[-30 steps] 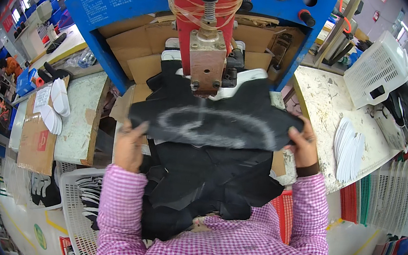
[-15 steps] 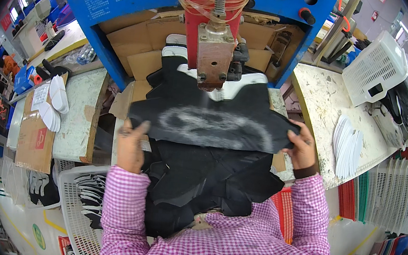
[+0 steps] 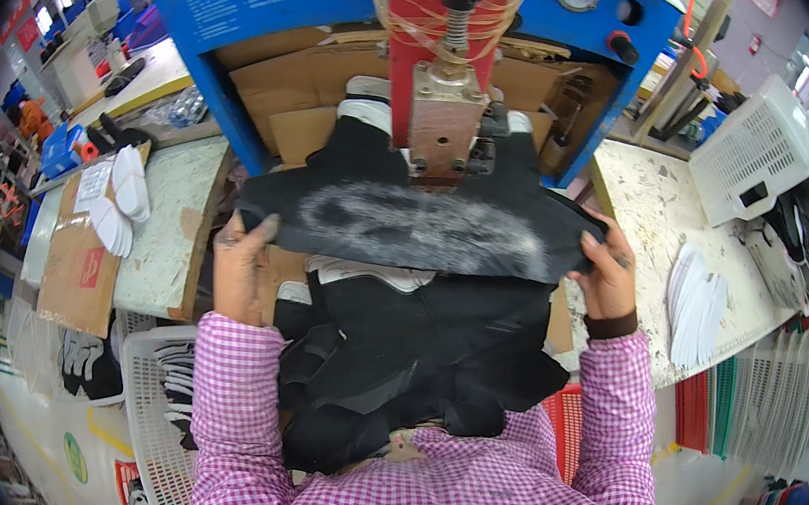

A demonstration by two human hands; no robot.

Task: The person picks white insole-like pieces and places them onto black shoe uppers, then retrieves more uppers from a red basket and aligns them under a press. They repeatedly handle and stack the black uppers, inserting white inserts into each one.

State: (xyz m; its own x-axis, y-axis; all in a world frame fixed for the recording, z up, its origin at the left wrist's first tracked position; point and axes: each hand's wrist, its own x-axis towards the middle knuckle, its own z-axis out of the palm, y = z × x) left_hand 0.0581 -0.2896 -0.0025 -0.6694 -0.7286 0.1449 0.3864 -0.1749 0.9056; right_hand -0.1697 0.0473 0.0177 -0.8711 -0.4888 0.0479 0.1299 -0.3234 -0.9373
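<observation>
Head view: the left hand (image 3: 241, 269) grips the left end of a black sheet piece (image 3: 417, 226), thumb on top; the right hand (image 3: 609, 276) pinches the right end likewise. The piece is stretched between them, just in front of the metal press block (image 3: 441, 132) of a blue-framed machine (image 3: 238, 9). The block overlaps its far edge in the picture; whether they touch cannot be told. A whitish, blurred patch marks the middle of the piece; its nature cannot be determined.

Nearer the body lie more black pieces (image 3: 424, 345), overlapping and uneven, a white-edged one (image 3: 372, 274) showing beneath the held edge.

Risks, in my judgement: unequal pull by the two hands could skew or crease the piece, as it appears flexible. Its near edge could catch on the loose pieces, dragging them out of place. Should the block descend with the piece off line, the mark would land wrong; fingers straying inward from the ends would be exposed to pinching
</observation>
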